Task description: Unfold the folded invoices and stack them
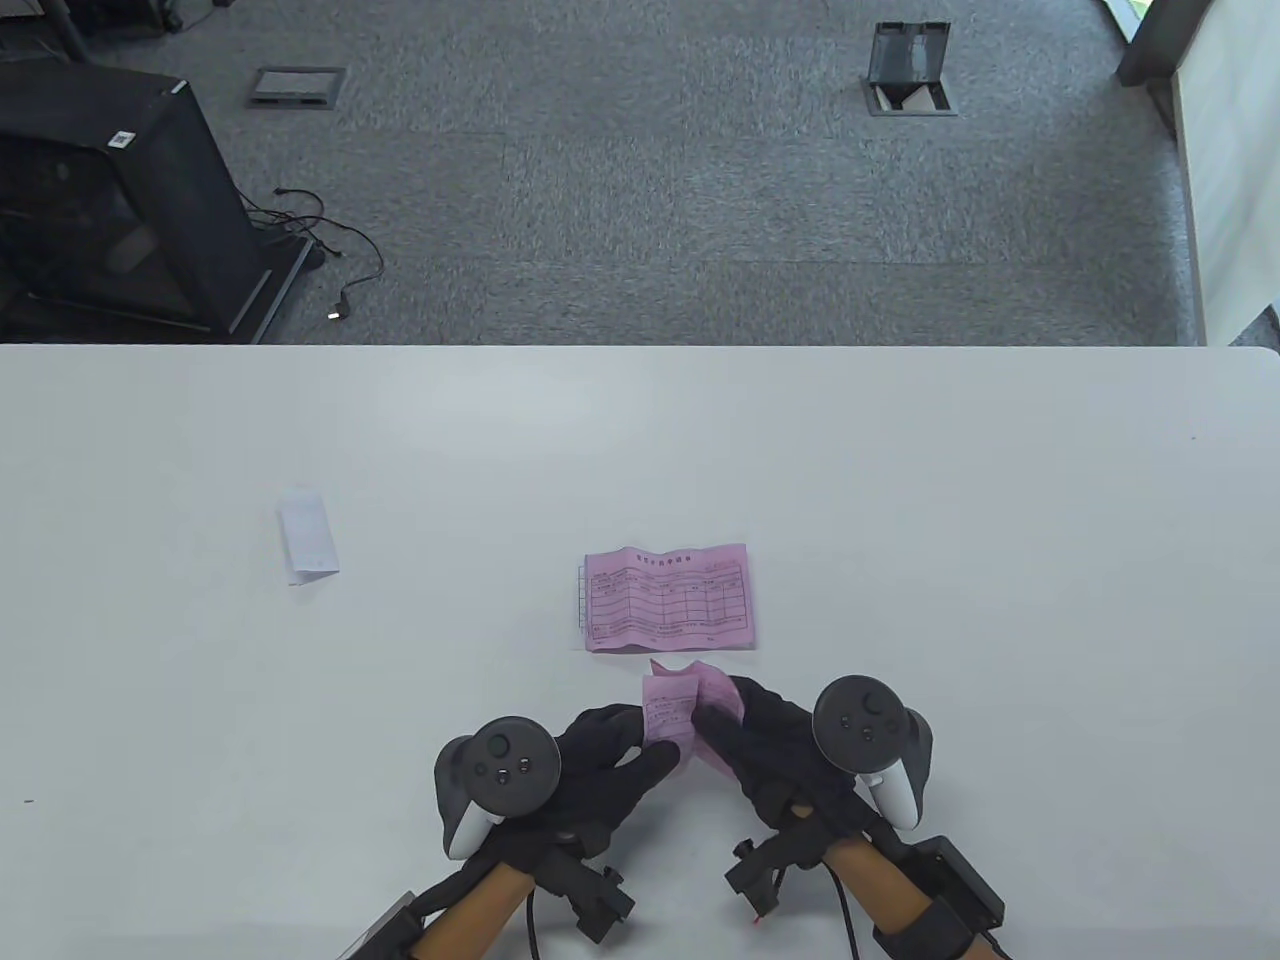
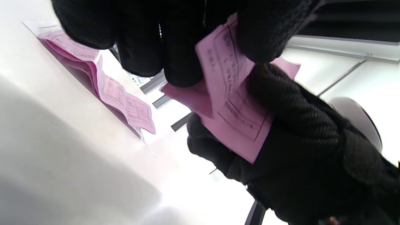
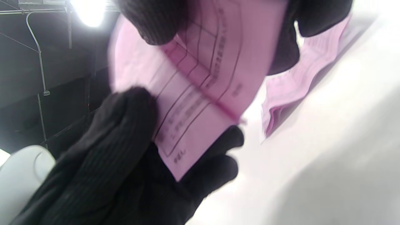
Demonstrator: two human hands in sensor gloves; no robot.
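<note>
1. Both hands pinch one pink folded invoice [image 1: 672, 708] just above the desk [image 1: 900, 500], the left hand [image 1: 600, 765] on its left part, the right hand [image 1: 755, 745] on its right.
2. It seems partly opened; its long axis is unclear.
3. An unfolded pink invoice stack [image 1: 668, 598] lies flat just beyond, long axis left to right.
4. A white folded slip [image 1: 308, 534] lies well apart to the left.

Pink paper invoice with a dark printed grid [image 1: 668, 599] on the plain white table [image 1: 900, 480]; a part-folded pink invoice [image 1: 672, 712] between black knit gloves; a white folded paper slip [image 1: 308, 535]; grey speckled carpet floor [image 1: 640, 170]
</note>
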